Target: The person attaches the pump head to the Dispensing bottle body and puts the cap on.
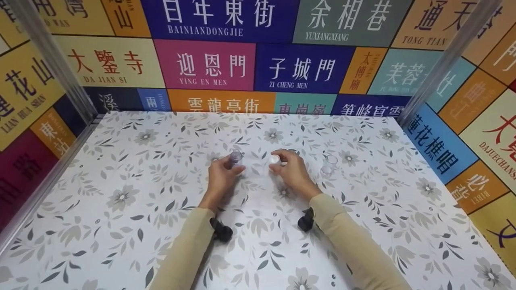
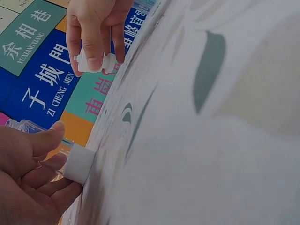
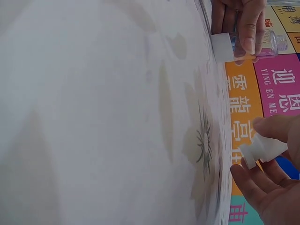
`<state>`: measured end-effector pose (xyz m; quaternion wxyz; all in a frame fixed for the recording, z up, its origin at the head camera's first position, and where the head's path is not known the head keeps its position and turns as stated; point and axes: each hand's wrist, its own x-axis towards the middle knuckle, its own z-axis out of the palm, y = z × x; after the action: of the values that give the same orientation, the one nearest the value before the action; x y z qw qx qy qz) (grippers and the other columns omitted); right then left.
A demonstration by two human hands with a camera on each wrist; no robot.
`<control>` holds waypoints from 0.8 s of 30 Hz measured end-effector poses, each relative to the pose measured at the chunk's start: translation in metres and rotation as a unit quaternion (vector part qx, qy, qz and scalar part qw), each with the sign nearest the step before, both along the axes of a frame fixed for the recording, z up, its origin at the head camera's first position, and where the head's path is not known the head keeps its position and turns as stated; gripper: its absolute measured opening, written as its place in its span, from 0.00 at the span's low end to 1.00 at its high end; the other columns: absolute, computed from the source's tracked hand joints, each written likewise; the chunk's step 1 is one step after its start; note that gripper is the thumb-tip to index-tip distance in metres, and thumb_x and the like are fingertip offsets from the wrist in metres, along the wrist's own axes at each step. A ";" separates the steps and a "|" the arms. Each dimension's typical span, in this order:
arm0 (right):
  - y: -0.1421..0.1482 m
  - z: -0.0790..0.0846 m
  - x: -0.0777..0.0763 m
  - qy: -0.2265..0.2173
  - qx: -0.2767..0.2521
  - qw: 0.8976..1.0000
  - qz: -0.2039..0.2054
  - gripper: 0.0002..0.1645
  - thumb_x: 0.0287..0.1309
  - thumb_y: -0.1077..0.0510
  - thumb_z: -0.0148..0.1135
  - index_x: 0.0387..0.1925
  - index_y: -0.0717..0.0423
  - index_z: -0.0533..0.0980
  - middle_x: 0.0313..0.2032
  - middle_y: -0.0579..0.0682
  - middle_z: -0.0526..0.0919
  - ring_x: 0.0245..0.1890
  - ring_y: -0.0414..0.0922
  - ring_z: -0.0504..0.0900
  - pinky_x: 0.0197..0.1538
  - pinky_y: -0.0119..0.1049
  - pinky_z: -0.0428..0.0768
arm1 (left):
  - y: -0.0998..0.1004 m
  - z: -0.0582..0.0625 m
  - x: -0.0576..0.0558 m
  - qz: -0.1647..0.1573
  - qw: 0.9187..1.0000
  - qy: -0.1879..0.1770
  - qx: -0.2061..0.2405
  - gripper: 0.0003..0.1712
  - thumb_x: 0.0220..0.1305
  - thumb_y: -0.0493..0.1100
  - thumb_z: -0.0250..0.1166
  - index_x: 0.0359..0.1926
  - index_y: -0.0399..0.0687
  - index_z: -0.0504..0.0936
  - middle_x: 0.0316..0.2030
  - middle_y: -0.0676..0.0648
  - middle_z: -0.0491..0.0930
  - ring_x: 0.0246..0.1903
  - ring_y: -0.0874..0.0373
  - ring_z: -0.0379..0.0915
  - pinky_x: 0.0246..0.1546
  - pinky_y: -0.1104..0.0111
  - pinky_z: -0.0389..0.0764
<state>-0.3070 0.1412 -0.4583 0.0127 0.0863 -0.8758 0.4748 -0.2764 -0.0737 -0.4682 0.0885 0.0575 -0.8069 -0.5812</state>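
My left hand [image 1: 221,177] holds a small clear bottle [image 1: 236,156] upright between thumb and fingers. In the left wrist view the bottle's white base [image 2: 79,163] meets the table, and its threaded neck [image 2: 16,124] shows no cap. Across from it, my right hand [image 1: 296,171] pinches a small white pump head [image 1: 274,160] between thumb and fingers. The right wrist view shows the pump head's stepped shape with a round collar [image 3: 248,154] at its lower end. It is held above the tabletop, apart from the bottle.
A clear, hollow cylinder [image 1: 329,165], perhaps a cover, stands on the table to the right of my right hand. The table [image 1: 258,249] has a floral cover. Panels with printed signs [image 1: 205,64] border its back and sides, with clear posts [image 1: 60,60] at the corners.
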 end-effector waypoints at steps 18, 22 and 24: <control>-0.005 0.008 0.003 -0.033 -0.011 0.999 -0.029 0.25 0.58 0.57 0.70 0.54 0.55 0.72 0.53 0.54 0.79 0.55 0.49 0.78 0.56 0.43 0.77 | 0.001 0.002 -0.001 0.002 1.000 -0.002 -0.004 0.21 0.55 0.37 0.74 0.51 0.36 0.85 0.47 0.36 0.86 0.47 0.48 0.81 0.54 0.59 0.79; -0.007 0.011 0.003 -0.029 -0.015 0.999 -0.026 0.25 0.58 0.56 0.71 0.54 0.55 0.72 0.54 0.54 0.79 0.57 0.49 0.78 0.59 0.44 0.77 | 0.000 0.000 -0.001 0.003 1.000 -0.001 -0.001 0.22 0.55 0.36 0.74 0.51 0.36 0.84 0.47 0.35 0.86 0.46 0.48 0.81 0.54 0.59 0.79; -0.008 0.013 0.003 -0.030 -0.014 0.999 -0.028 0.25 0.57 0.55 0.72 0.53 0.54 0.72 0.54 0.53 0.79 0.58 0.49 0.78 0.60 0.44 0.77 | 0.000 0.000 -0.002 0.002 1.000 -0.006 0.006 0.21 0.55 0.36 0.74 0.51 0.36 0.85 0.47 0.36 0.86 0.46 0.48 0.80 0.53 0.59 0.78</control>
<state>-0.3037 0.1329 -0.4456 0.0012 0.0475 -0.8712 0.4887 -0.2782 -0.0739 -0.4682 0.0846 0.0632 -0.8035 -0.5858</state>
